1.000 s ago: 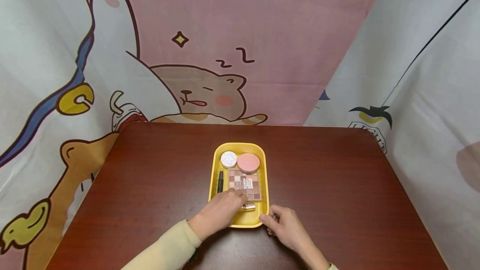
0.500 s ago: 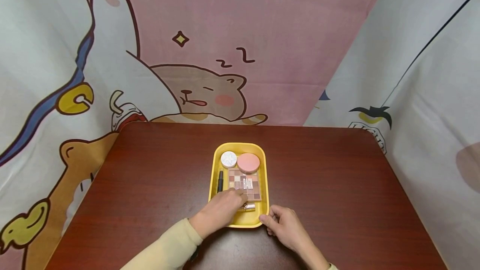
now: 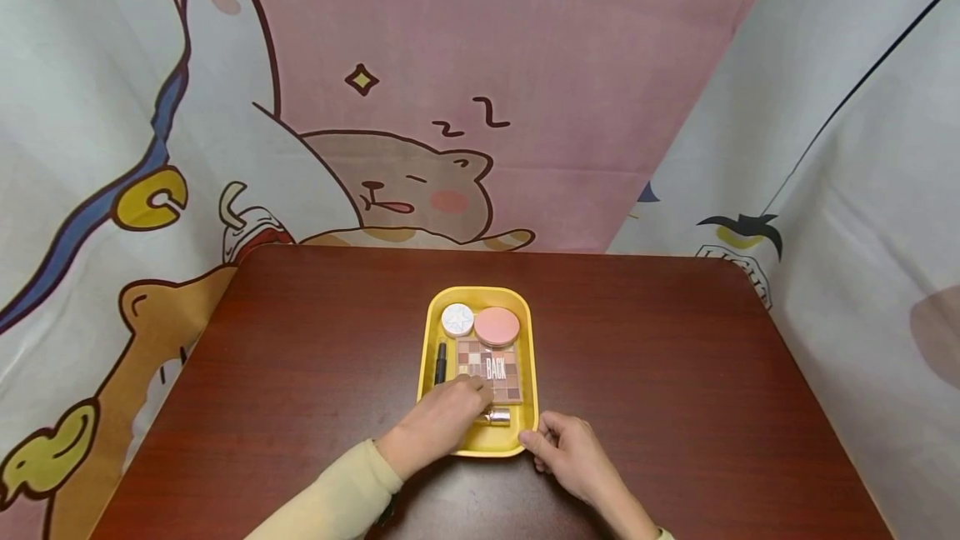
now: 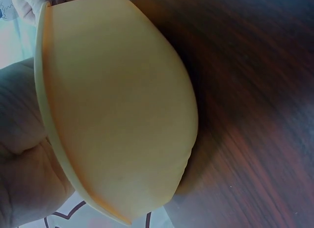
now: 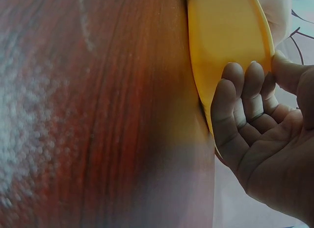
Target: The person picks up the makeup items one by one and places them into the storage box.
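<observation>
A yellow tray (image 3: pixel 534 357) stands on the table with makeup in it. My right hand (image 3: pixel 573 452) pinches its near right corner, thumb on the rim and curled fingers against the outer wall; the right wrist view shows this hand (image 5: pixel 265 115) too. My left hand (image 3: pixel 442 419) reaches over the tray's left rim. Its fingers are curled down at a shiny gold lipstick tube (image 3: pixel 497 417), whose right end sticks out beside them; the fingertips are hidden. Under the fingers' far side lies an eyeshadow palette (image 3: pixel 498 365) marked BACK. The left wrist view shows mostly the tray's outer wall (image 4: pixel 117 100).
Also in the tray are a white round compact (image 3: pixel 457 319), a pink round compact (image 3: pixel 497 326) and a black pen-like stick (image 3: pixel 441 363) along the left wall. A brown wooden table (image 3: pixel 660 357) surrounds it. A cartoon-printed cloth (image 3: pixel 585 65) hangs behind.
The lipstick tube's visible end looks turned, with a different side showing, and the left fingers have shifted slightly. The right hand and the tray have stayed in place.
</observation>
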{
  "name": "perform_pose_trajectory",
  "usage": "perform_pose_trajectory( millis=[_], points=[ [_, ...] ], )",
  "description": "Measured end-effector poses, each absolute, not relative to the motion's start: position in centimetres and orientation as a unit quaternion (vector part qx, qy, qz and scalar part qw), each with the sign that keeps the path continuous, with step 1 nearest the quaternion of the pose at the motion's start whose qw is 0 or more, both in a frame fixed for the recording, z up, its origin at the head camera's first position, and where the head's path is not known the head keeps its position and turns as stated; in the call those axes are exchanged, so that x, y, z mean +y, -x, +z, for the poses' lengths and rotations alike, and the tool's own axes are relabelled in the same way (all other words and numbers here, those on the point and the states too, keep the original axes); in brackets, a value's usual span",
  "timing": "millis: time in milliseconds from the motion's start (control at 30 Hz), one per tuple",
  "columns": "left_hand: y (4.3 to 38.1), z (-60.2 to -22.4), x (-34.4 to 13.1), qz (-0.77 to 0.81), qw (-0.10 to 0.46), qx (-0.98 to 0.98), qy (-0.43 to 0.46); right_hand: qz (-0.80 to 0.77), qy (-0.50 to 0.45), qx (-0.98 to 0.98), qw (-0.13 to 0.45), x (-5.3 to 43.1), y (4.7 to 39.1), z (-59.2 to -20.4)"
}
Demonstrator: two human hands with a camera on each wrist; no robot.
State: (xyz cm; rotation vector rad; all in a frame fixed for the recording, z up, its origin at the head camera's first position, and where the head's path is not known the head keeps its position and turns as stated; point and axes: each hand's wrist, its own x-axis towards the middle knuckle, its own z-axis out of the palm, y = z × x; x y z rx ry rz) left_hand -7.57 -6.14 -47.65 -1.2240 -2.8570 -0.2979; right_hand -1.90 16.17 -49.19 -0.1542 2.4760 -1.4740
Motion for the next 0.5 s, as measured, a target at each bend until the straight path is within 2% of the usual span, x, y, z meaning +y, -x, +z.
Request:
perform_pose_trajectory(
  millis=[333,500],
  points=[
    [7.4,-47.1,-6.7,-0.098,0.021,-0.914,0.393,-0.509,0.048,0.850,0.130,16.3,1.8,-49.2],
    [7.4,-46.8,-7.3,-0.106,0.050,-0.910,0.398,-0.508,0.045,0.851,0.128,16.4,1.7,-49.1]
  ],
)
